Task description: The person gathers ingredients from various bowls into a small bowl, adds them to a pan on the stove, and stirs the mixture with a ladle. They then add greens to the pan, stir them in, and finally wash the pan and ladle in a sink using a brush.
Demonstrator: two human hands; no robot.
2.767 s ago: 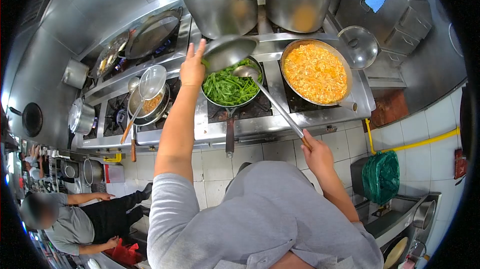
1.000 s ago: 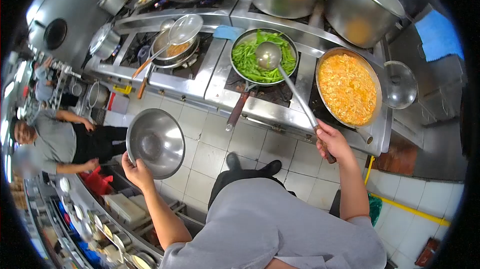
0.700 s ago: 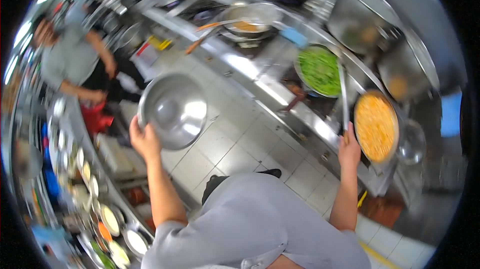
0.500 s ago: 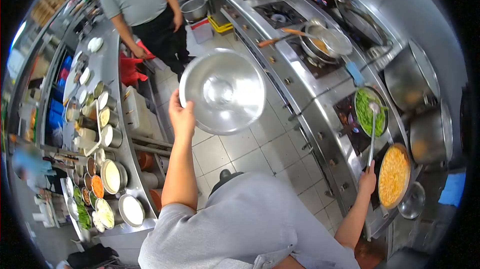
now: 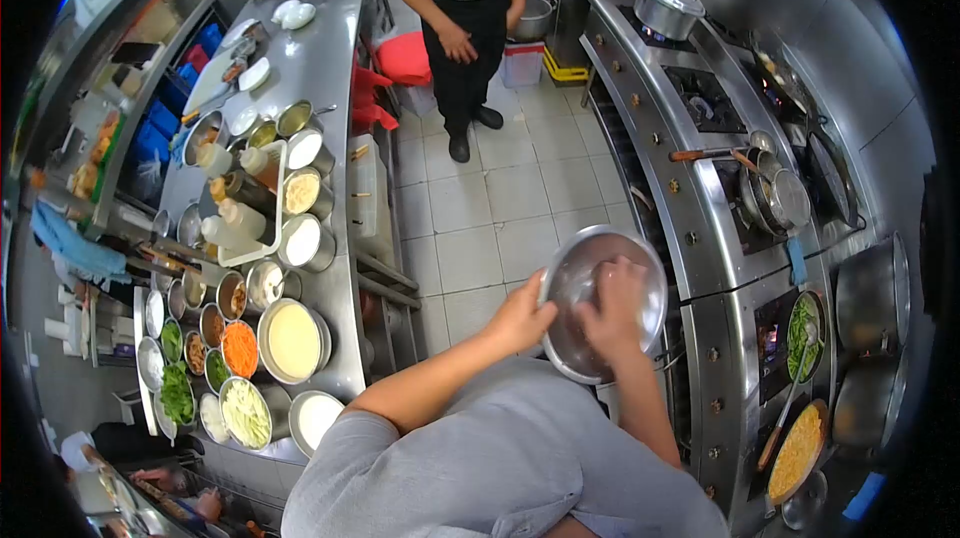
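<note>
A large steel bowl [image 5: 570, 283] is held tilted in front of my body, above the floor between counter and stove. My left hand [image 5: 520, 318] grips its left rim, thumb and fingers closed on the edge. Inside the bowl is my right hand [image 5: 612, 313], blurred by motion, its fingers not clear. To the right, a ladle [image 5: 787, 408] rests in a pan of green vegetables [image 5: 799, 338], beside a pan of yellow-orange food [image 5: 797, 453].
On the left, a steel counter [image 5: 335, 283] carries several containers of ingredients and squeeze bottles. Another person [image 5: 460, 18] stands ahead in the aisle. The stove [image 5: 715, 323] runs along the right, with a pressure cooker [image 5: 668, 10] at its far end.
My right hand has let go of the ladle and moved into the bowl. The bowl, with my left hand on it, now appears lower and farther right. The view has turned left.
</note>
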